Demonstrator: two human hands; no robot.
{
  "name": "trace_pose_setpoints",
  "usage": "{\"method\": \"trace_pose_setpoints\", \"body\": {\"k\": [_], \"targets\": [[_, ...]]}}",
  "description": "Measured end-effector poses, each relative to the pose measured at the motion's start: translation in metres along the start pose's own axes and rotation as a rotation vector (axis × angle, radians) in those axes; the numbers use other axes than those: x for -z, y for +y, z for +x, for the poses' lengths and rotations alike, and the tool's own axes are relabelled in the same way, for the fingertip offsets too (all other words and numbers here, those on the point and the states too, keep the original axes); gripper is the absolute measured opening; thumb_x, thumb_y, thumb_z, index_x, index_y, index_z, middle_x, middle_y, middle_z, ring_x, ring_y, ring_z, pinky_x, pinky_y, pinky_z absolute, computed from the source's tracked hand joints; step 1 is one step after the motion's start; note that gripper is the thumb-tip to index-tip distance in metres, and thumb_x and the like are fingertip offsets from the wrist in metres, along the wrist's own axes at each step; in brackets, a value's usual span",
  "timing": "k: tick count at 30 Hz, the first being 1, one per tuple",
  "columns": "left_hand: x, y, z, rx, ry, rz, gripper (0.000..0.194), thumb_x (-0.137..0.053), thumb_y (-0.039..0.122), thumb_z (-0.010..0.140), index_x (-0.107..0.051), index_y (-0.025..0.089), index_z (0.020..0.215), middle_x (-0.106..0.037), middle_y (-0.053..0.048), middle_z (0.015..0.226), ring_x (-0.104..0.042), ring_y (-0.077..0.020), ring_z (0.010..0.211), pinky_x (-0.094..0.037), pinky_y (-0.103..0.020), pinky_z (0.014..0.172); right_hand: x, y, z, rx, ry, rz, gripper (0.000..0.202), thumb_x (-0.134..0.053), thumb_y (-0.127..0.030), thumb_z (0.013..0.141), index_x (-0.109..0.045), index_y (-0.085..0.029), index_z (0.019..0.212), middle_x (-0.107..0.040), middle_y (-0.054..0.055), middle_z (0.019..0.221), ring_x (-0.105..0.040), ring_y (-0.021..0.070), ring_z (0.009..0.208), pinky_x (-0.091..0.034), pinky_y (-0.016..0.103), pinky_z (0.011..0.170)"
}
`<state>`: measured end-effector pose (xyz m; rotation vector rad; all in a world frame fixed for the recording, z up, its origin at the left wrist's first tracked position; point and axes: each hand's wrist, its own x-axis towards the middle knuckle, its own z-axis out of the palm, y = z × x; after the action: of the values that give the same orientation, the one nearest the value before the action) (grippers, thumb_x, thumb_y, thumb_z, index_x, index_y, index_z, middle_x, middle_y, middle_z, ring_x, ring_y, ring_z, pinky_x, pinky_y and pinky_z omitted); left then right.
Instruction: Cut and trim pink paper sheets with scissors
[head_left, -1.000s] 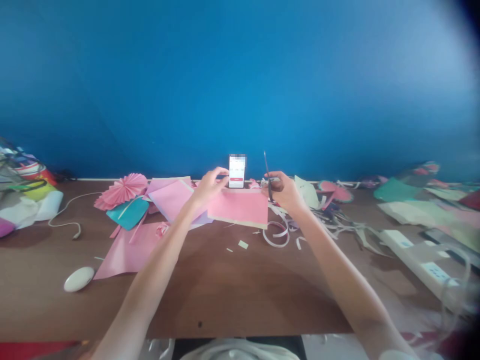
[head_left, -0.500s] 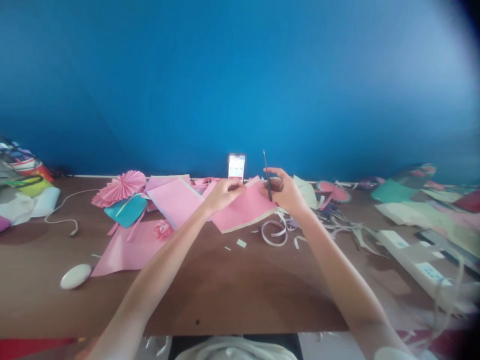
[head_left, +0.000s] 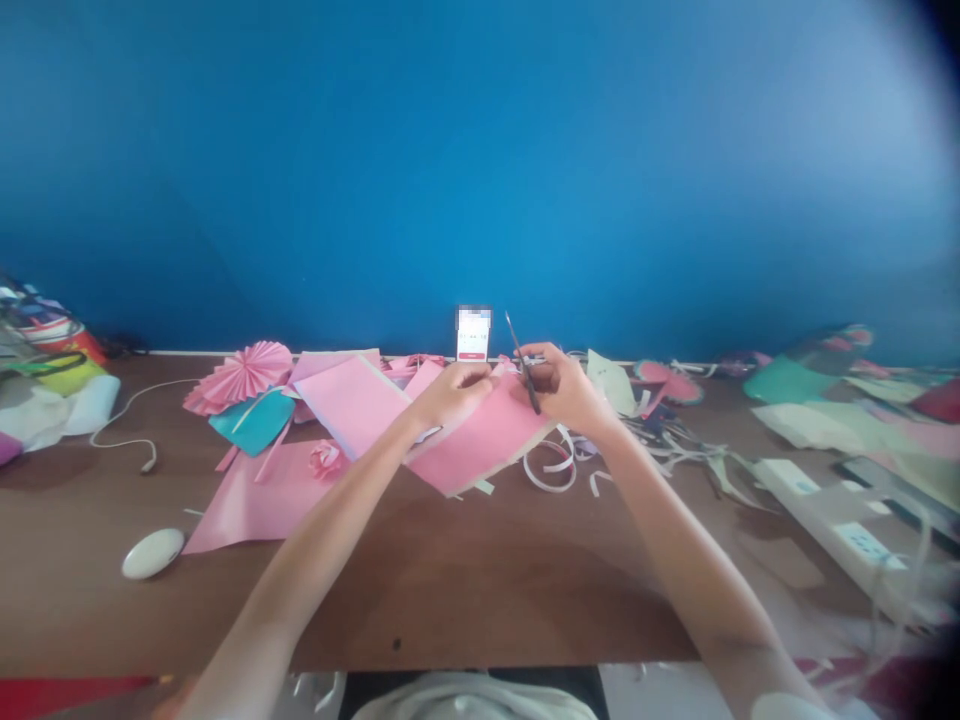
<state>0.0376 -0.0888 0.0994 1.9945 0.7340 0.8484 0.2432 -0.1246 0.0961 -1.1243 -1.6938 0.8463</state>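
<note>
Over the bench (head_left: 480,590), a pink paper sheet (head_left: 480,440) is pinched in the fingers of the left hand (head_left: 452,392), while scissors (head_left: 523,362) are gripped by the right hand (head_left: 566,392), tip up, seemingly to spare the paper.

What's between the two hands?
In the head view, part of the pink sheet shows between the left hand and the right hand, plus the slim dark tool the right hand holds.

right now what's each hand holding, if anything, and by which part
The left hand pinches the pink paper near its far edge. The right hand holds a slim dark tool, likely scissors, by its lower part.
</note>
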Motion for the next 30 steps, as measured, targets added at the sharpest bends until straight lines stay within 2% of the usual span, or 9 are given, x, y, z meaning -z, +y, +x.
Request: {"method": "trace_pose_setpoints", "body": {"k": [3,7,10,13,21,30], "targets": [[0.001,-0.005,0.001,-0.003,0.017,-0.03,0.037,-0.047,0.04,0.088,-0.032,0.019,0.061,-0.032,0.003,0.06,-0.03,-0.0105,0.055,-0.024,-0.028,0.054,-0.001,-0.005,-0.004,0.121,0.084,-0.149,0.047,-0.065,-0.024,0.074,-0.053,-0.023,0.119,-0.068,0.002,0.083,-0.059,0.0151,0.065,-0.045,0.027,0.058],[0.006,-0.007,0.0,-0.029,-0.05,-0.043,0.035,-0.051,0.041,0.087,-0.045,0.018,0.062,-0.04,0.001,0.06,-0.038,-0.0112,0.055,-0.029,-0.027,0.055,-0.003,-0.007,-0.01,0.382,0.251,-0.439,0.05,-0.056,-0.007,0.068,-0.06,-0.026,0.115,-0.069,0.003,0.097,-0.062,0.0186,0.081,-0.048,0.031,0.071],[0.006,-0.004,-0.001,-0.05,-0.144,-0.063,0.032,-0.052,0.045,0.087,-0.057,0.018,0.071,-0.052,-0.002,0.068,-0.048,-0.0148,0.064,-0.037,-0.028,0.061,-0.007,-0.001,-0.012,0.61,0.26,-0.569,0.051,-0.05,-0.002,0.067,-0.062,-0.027,0.109,-0.069,0.002,0.096,-0.062,0.0189,0.083,-0.049,0.033,0.075],[0.004,0.0,-0.002,-0.072,-0.212,-0.112,0.033,-0.048,0.047,0.089,-0.063,0.019,0.086,-0.059,-0.005,0.081,-0.053,-0.0179,0.076,-0.041,-0.029,0.068,-0.013,0.008,-0.011,0.754,0.255,-0.667,0.051,-0.048,-0.001,0.07,-0.062,-0.029,0.112,-0.069,0.001,0.086,-0.06,0.0179,0.073,-0.049,0.033,0.072],[0.005,0.009,-0.005,-0.146,-0.234,-0.08,0.035,-0.046,0.045,0.092,-0.059,0.016,0.077,-0.053,-0.002,0.073,-0.047,-0.0136,0.069,-0.036,-0.027,0.064,-0.016,0.02,-0.011,0.876,0.299,-0.753,0.05,-0.051,-0.004,0.076,-0.058,-0.028,0.119,-0.064,0.001,0.072,-0.056,0.0166,0.066,-0.045,0.03,0.065],[0.001,0.016,-0.007,-0.137,-0.23,-0.017,0.038,-0.043,0.047,0.094,-0.057,0.014,0.08,-0.053,-0.001,0.074,-0.043,-0.0112,0.066,-0.032,-0.024,0.061,-0.021,0.02,-0.007,0.998,0.405,-0.739,0.062,-0.056,-0.001,0.076,-0.049,-0.028,0.132,-0.067,0.0,0.077,-0.051,0.0142,0.061,-0.041,0.028,0.06]]}}
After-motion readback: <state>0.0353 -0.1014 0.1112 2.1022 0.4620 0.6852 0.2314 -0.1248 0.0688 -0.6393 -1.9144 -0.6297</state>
